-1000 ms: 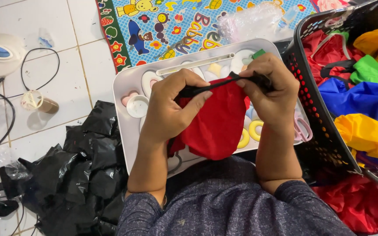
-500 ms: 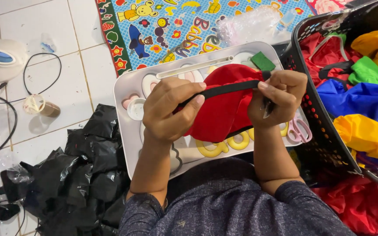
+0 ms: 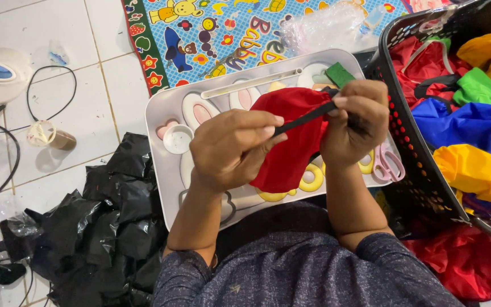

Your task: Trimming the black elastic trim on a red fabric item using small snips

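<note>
My left hand (image 3: 231,149) and my right hand (image 3: 354,122) both hold a small red cloth pouch (image 3: 291,136) above a grey tray. A black strap (image 3: 305,117) runs along the pouch's top edge. My left fingertips pinch one end of it. My right hand grips the other end and covers it. The pouch hangs bunched between my hands. The grey tray (image 3: 169,108) below has rabbit shapes printed on it and sits on the floor in front of my lap.
A black mesh basket (image 3: 413,165) of red, blue, yellow and green cloth stands at the right. Pink scissors (image 3: 386,164), a white cap (image 3: 177,139) and a green piece (image 3: 340,74) lie on the tray. Black plastic bags (image 3: 95,227) are heaped at left, a colourful mat (image 3: 200,34) beyond.
My hands and the red pouch have risen closer to the camera. My hands have drawn nearer each other along the black strap, and the cloth is more bunched.
</note>
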